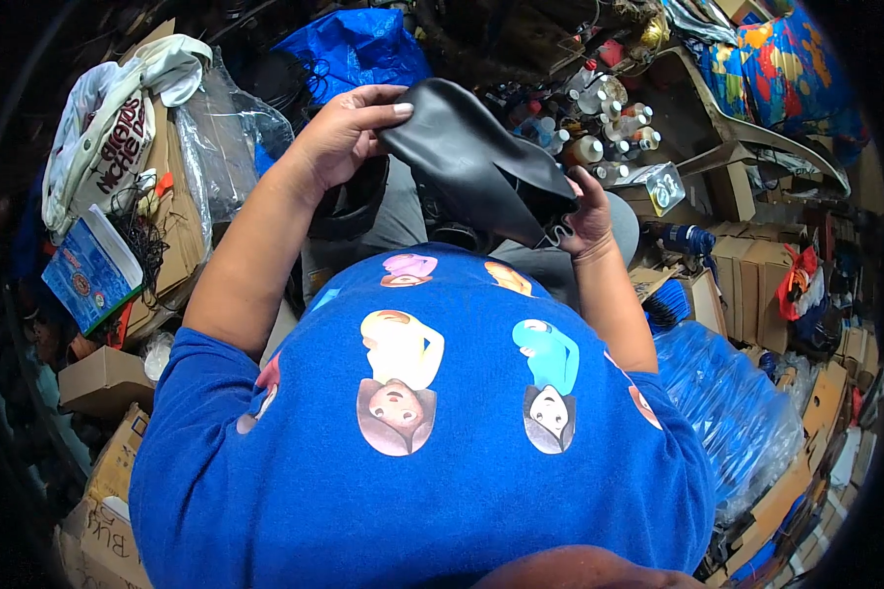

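A smooth, glossy black piece of leather-like material (462, 133) is stretched between my hands above my lap. It is folded, with an opening or crease running toward its right end. My left hand (349, 128) pinches its upper left end, thumb on top and fingers underneath. My right hand (589, 218) grips the lower right end, where a pale wavy line (559, 236) shows along the edge. What lies inside the fold is dark and cannot be made out. The piece partly covers my grey-clad legs and some dark items between them.
Several small bottles (614, 123) stand ahead to the right. A blue plastic bag (354, 49) lies ahead. Cardboard boxes (746, 280) and blue plastic wrap (722, 393) crowd the right; a white cloth bag (118, 118), a blue book (90, 267) and a small carton (105, 378) sit left.
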A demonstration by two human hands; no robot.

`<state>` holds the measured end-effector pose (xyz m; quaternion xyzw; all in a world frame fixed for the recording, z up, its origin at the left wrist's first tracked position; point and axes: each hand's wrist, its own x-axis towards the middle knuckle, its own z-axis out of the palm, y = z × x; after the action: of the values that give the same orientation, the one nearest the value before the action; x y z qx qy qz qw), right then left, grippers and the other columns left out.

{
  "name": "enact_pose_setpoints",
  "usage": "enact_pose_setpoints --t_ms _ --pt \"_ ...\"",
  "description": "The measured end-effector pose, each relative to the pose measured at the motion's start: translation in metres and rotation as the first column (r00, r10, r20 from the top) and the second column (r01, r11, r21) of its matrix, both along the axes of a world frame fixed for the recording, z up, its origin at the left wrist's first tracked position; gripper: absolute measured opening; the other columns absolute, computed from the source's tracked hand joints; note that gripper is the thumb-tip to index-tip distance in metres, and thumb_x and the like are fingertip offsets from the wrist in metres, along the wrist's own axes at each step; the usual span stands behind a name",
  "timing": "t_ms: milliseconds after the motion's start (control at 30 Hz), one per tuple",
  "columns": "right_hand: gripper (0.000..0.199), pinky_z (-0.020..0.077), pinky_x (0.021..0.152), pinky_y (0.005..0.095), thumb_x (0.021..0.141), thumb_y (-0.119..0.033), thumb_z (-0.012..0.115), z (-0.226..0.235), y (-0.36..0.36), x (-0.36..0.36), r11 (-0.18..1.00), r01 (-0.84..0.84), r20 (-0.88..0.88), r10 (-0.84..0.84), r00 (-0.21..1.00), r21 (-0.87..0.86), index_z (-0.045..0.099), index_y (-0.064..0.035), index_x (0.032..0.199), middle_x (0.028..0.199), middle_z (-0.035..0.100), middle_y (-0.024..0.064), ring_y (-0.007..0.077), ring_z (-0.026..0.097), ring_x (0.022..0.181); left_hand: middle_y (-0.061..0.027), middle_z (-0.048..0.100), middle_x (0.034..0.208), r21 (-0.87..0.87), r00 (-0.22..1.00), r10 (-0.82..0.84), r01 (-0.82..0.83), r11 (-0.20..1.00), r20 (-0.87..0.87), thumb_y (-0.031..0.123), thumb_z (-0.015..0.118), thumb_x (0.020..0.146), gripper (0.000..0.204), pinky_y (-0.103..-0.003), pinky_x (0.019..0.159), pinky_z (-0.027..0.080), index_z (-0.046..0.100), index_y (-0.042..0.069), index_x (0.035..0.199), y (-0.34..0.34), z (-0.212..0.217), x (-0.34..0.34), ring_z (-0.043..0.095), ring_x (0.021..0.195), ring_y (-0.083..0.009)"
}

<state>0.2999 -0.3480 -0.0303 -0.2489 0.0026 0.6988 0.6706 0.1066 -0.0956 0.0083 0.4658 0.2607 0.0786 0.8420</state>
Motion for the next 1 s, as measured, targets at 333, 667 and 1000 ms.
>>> enact_pose_setpoints --t_ms 333,667,1000 --pt "0.08 0.0381 0.099 0.0346 0.067 -0.009 0.072 0.048 0.026 -0.015 0.962 -0.132 0.488 -0.001 0.873 0.238 0.031 0.0012 0.136 0.125 0.051 0.0132 0.0224 0.052 0.113 -0.0018 0.058 0.104 0.726 0.991 0.075 0.03 0.687 -0.112 0.017 0.064 0.083 0.037 -0.026 0.083 0.044 0.055 0.005 0.117 -0.007 0.004 -0.019 0.055 0.092 -0.0099" --pt "0.058 0.0477 0.083 0.0268 0.071 -0.001 0.071 0.067 0.037 -0.028 0.989 -0.145 0.66 0.094 0.746 0.023 0.046 -0.0001 0.124 0.106 0.061 0.0072 0.0132 0.059 0.092 -0.0154 0.054 0.116 0.986 0.95 0.267 0.164 0.017 -0.163 0.026 0.073 0.069 0.052 -0.035 0.094 0.04 0.057 0.003 0.113 0.028 0.007 -0.056 0.052 0.108 -0.0295" --pt "0.051 0.0427 0.089 0.0264 0.078 -0.001 0.067 0.086 0.09 -0.047 0.97 -0.016 0.829 -0.2 0.522 0.244 0.045 0.0006 0.124 0.111 0.058 0.0057 0.0122 0.054 0.102 -0.006 0.056 0.068 0.859 0.854 0.275 0.314 0.405 -0.442 0.038 0.079 0.063 0.062 -0.028 0.06 0.044 0.058 0.008 0.113 0.026 -0.015 -0.065 0.051 0.062 -0.0138"
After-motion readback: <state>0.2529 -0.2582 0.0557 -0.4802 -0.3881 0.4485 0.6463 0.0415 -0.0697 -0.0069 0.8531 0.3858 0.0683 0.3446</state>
